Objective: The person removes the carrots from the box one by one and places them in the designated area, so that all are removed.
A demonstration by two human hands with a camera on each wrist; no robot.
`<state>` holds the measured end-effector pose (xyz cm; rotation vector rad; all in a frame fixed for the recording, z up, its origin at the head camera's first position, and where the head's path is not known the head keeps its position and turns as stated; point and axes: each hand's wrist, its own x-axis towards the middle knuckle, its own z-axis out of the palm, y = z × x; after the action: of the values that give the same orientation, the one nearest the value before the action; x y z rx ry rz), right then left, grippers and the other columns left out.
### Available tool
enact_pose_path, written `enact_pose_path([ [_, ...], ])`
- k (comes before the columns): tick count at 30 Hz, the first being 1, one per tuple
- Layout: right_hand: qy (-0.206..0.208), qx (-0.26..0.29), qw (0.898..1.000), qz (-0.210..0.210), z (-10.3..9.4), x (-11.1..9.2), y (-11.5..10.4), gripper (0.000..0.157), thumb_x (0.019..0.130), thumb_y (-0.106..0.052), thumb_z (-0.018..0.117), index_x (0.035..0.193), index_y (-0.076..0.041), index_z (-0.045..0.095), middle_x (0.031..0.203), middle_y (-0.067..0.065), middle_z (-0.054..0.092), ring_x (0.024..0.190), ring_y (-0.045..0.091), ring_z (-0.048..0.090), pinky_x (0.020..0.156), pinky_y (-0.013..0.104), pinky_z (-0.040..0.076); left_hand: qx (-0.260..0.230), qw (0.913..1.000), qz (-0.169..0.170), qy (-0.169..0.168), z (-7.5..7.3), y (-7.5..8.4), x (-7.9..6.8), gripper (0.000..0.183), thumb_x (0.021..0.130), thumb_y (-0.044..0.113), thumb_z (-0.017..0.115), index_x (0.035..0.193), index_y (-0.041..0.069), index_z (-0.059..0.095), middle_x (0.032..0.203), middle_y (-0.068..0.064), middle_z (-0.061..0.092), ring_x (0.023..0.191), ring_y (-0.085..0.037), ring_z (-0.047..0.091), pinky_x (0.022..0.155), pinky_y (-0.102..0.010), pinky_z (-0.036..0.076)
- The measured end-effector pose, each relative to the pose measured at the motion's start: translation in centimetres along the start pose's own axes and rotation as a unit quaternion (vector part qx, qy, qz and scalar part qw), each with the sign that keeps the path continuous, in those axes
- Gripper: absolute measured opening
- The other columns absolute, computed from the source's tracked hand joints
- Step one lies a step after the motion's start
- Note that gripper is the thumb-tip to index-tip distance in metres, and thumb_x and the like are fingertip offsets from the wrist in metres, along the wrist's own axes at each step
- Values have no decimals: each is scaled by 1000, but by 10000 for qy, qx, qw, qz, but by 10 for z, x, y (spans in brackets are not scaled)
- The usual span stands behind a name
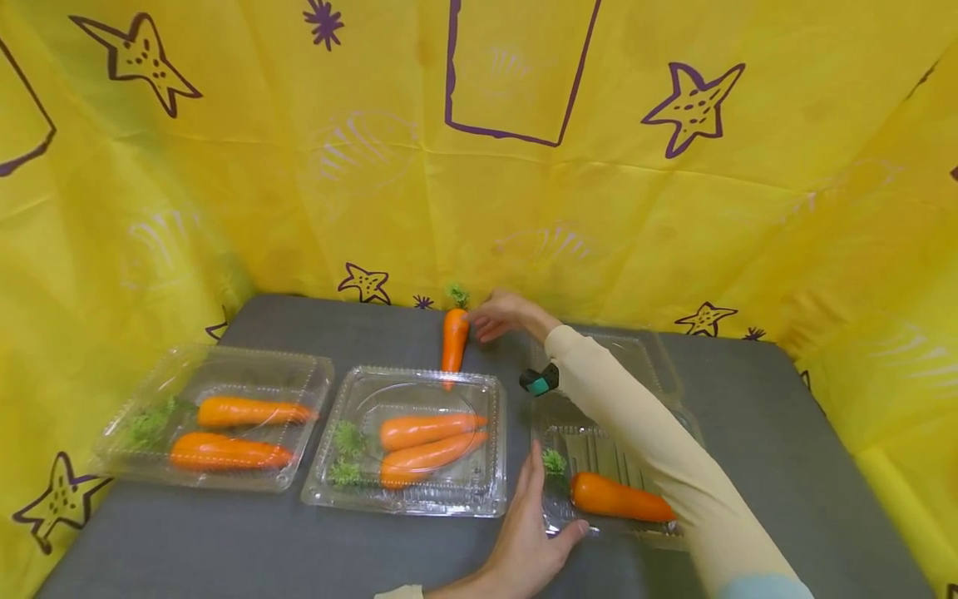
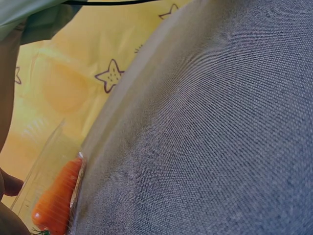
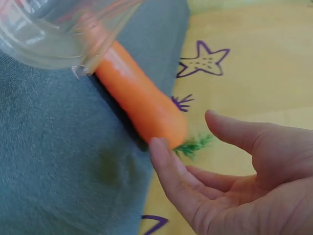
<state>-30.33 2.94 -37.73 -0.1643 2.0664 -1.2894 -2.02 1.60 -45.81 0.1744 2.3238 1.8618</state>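
Beside rear carrot (image 1: 454, 337), half-spread right grip (image 1: 505, 314)

A grey-topped table (image 1: 247, 549) bears three clear plastic boxes (image 1: 404, 501) and one loose carrot (image 1: 454, 334).

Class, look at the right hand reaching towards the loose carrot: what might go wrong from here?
The loose carrot has its tip at, perhaps under, the middle box's rim; lifting it might jolt that box.
The right hand isn't closed round the carrot, which could roll.
The right sleeve crosses over the open box and might brush it.
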Motion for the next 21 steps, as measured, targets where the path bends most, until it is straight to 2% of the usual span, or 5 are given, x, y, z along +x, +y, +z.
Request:
enact_pose_path([
  [2, -46, -90, 9998, -161, -4, -6, -2, 46, 96, -9, 60, 132, 17, 45, 130, 35, 52, 112, 44, 59, 97, 47, 49, -19, 10000, -17, -11, 0, 0, 0, 103, 85, 23, 74, 158, 9, 3, 162, -19, 6, 144, -42, 17, 111, -65, 20],
  [8, -174, -137, 9979, -611, -18, -19, -3, 59, 97, -10, 59, 145, 14, 32, 135, 33, 51, 109, 45, 59, 98, 50, 47, 23, 10000, 50, 8, 1, -1, 0, 104, 85, 22, 75, 158, 11, 2, 163, -18, 6, 144, -41, 18, 111, -64, 20],
  [14, -367, -127, 9935, -1073, -29, -27, 2, 55, 100, -7, 53, 146, 13, 31, 144, 29, 45, 108, 40, 61, 99, 50, 47, 84, 9999, 118, 33, 1, -1, 0, 103, 85, 22, 74, 158, 8, 2, 163, -17, 6, 145, -39, 17, 113, -62, 19],
  [17, -392, -179, 9904, -1317, -32, -33, 3, 53, 100, -7, 54, 146, 12, 33, 139, 30, 49, 102, 33, 65, 95, 47, 51, 79, 9999, 150, 31, 2, 0, -1, 103, 85, 23, 74, 158, 8, 2, 163, -17, 6, 145, -39, 17, 113, -62, 19],
  [21, -392, -380, 9861, -1569, -32, -44, 3, 51, 99, -9, 56, 143, 10, 40, 128, 30, 57, 98, 29, 67, 91, 44, 54, 31, 9999, 138, 27, 1, -1, -2, 103, 85, 22, 74, 158, 9, 2, 163, -18, 6, 145, -40, 17, 112, -64, 19],
])
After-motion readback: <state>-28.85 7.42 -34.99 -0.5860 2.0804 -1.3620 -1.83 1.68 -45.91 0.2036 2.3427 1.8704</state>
